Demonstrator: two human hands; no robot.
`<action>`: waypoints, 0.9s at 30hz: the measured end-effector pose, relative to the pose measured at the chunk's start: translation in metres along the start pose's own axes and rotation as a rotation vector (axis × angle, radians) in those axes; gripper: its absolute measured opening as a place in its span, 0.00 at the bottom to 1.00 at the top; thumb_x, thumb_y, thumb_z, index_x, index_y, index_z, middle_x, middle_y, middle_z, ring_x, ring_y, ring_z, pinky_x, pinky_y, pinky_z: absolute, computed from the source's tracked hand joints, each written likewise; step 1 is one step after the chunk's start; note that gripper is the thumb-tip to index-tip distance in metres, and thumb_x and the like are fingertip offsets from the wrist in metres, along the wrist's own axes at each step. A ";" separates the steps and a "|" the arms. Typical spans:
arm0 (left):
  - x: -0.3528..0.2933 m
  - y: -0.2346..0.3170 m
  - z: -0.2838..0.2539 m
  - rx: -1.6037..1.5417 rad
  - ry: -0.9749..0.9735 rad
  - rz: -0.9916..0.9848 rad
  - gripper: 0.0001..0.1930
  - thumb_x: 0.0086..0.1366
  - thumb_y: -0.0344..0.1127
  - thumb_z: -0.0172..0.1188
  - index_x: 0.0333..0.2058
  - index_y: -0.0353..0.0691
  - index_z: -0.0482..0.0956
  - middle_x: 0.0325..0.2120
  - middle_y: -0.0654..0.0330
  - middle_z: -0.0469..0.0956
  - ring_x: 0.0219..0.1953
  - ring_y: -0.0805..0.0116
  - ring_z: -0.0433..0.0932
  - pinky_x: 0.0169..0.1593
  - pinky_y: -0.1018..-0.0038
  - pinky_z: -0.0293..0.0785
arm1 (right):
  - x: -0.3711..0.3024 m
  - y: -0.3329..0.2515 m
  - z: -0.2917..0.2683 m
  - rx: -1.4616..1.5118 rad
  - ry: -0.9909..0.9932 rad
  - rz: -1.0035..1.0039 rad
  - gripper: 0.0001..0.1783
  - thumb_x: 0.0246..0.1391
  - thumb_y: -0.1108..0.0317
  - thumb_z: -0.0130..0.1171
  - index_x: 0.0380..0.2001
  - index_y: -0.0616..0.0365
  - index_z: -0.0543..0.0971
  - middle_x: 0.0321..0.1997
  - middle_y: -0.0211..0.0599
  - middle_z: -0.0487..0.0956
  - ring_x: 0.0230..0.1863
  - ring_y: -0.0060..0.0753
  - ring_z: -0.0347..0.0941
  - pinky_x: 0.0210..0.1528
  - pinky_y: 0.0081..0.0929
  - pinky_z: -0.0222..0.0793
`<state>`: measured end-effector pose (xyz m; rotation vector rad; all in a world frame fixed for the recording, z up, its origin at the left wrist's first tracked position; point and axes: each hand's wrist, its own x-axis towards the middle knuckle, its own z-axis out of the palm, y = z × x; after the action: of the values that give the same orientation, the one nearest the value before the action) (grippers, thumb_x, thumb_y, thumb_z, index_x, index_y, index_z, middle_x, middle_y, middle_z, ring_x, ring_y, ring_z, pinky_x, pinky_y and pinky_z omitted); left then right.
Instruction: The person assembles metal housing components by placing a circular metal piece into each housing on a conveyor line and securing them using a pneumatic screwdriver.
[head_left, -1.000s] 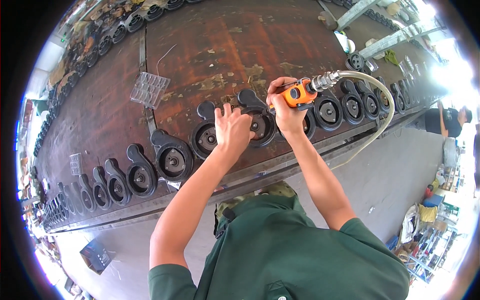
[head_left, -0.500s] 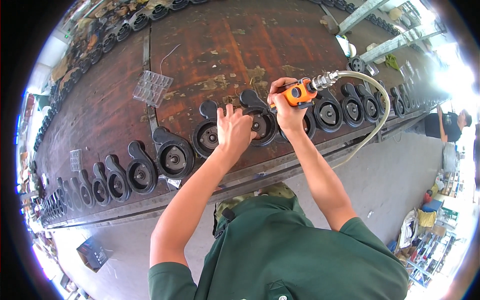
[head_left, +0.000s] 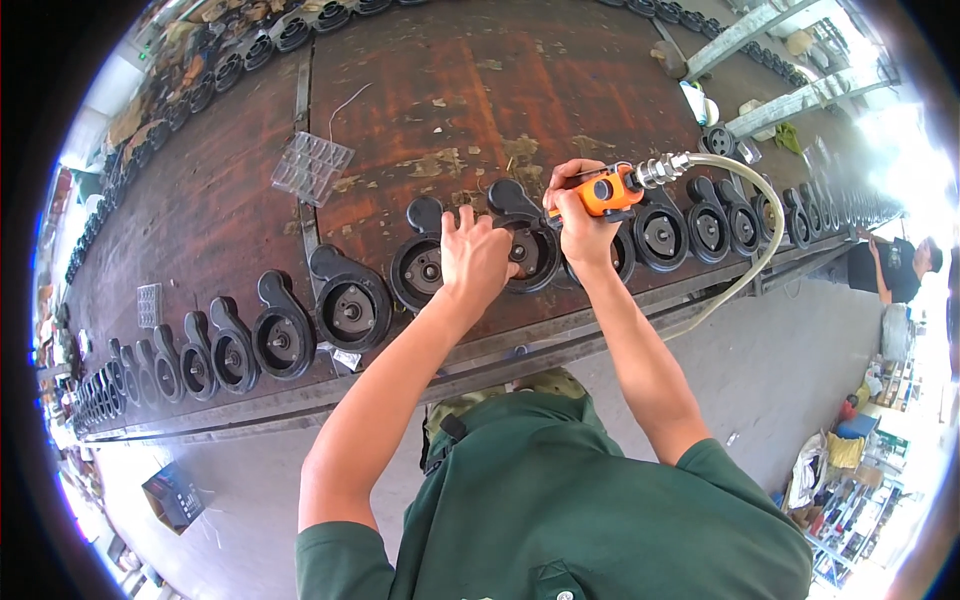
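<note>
My left hand (head_left: 474,258) bends over the left rim of a black round housing (head_left: 540,262) with a knob-like tab. Its thumb reaches inside, near the metal centre; what the curled fingers grip is hidden. A similar black housing (head_left: 408,278) sits just left of this hand. My right hand (head_left: 585,232) is closed around an orange air tool (head_left: 606,192), held over the right side of the first housing. From the tool's silver coupling (head_left: 660,170) a pale hose (head_left: 765,245) curves right and down. Another black housing (head_left: 662,238) lies right of that hand.
Several like housings line the near edge of the worn brown table (head_left: 400,110); more run along its far side. A clear plastic compartment tray (head_left: 312,168) lies beyond my left hand. Metal beams (head_left: 760,35) rise at far right. A person (head_left: 893,265) stands along the table at right.
The view has shifted slightly, so the table's contents sit a little further right. Both hands keep their places at the housing, and the orange air tool stays in my right hand.
</note>
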<state>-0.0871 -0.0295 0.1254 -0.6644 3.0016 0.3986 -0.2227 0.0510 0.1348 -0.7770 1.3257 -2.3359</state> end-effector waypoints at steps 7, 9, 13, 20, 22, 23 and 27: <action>0.000 0.000 0.000 0.000 -0.001 0.000 0.23 0.49 0.52 0.76 0.43 0.50 0.90 0.36 0.55 0.82 0.53 0.52 0.72 0.59 0.53 0.64 | 0.002 0.000 -0.004 -0.022 0.001 0.034 0.10 0.49 0.85 0.56 0.36 0.65 0.76 0.30 0.35 0.79 0.25 0.23 0.76 0.25 0.18 0.71; 0.000 -0.002 0.000 -0.015 -0.007 0.001 0.23 0.49 0.52 0.76 0.43 0.49 0.90 0.36 0.55 0.82 0.53 0.52 0.72 0.58 0.53 0.64 | 0.002 0.001 -0.004 -0.015 -0.002 0.043 0.10 0.49 0.85 0.55 0.36 0.65 0.76 0.30 0.35 0.79 0.25 0.23 0.76 0.25 0.18 0.71; -0.002 -0.001 0.001 -0.015 0.013 -0.001 0.24 0.49 0.52 0.75 0.44 0.49 0.90 0.37 0.55 0.82 0.53 0.51 0.72 0.59 0.54 0.63 | 0.003 0.002 -0.003 -0.017 -0.022 0.030 0.11 0.48 0.85 0.56 0.36 0.65 0.76 0.30 0.35 0.79 0.25 0.23 0.76 0.26 0.18 0.72; -0.002 0.000 0.000 -0.014 -0.005 -0.013 0.22 0.50 0.51 0.75 0.42 0.48 0.90 0.38 0.54 0.82 0.55 0.50 0.72 0.61 0.52 0.62 | 0.001 0.002 0.001 -0.028 -0.028 0.044 0.11 0.48 0.85 0.56 0.37 0.65 0.76 0.31 0.35 0.79 0.26 0.23 0.76 0.27 0.19 0.72; -0.001 0.000 0.000 -0.004 -0.016 -0.015 0.22 0.50 0.51 0.75 0.41 0.48 0.90 0.38 0.54 0.82 0.55 0.50 0.72 0.61 0.52 0.62 | 0.000 0.001 0.001 -0.023 -0.035 0.042 0.12 0.48 0.85 0.56 0.37 0.65 0.76 0.31 0.35 0.80 0.26 0.23 0.76 0.27 0.19 0.72; -0.002 -0.001 0.000 -0.009 -0.007 -0.017 0.21 0.50 0.51 0.75 0.41 0.48 0.90 0.38 0.54 0.82 0.55 0.50 0.72 0.61 0.52 0.62 | 0.000 0.001 0.002 -0.021 -0.039 0.041 0.12 0.48 0.85 0.56 0.37 0.65 0.76 0.31 0.35 0.80 0.26 0.23 0.76 0.27 0.19 0.72; -0.002 -0.001 0.002 -0.011 0.009 -0.010 0.21 0.49 0.51 0.75 0.39 0.48 0.90 0.37 0.54 0.82 0.54 0.50 0.72 0.61 0.53 0.63 | -0.001 0.003 0.002 -0.043 -0.040 0.025 0.12 0.47 0.86 0.57 0.37 0.65 0.76 0.31 0.35 0.80 0.27 0.22 0.76 0.28 0.19 0.73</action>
<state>-0.0846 -0.0287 0.1238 -0.6832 3.0060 0.4127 -0.2210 0.0482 0.1325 -0.8110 1.3652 -2.2675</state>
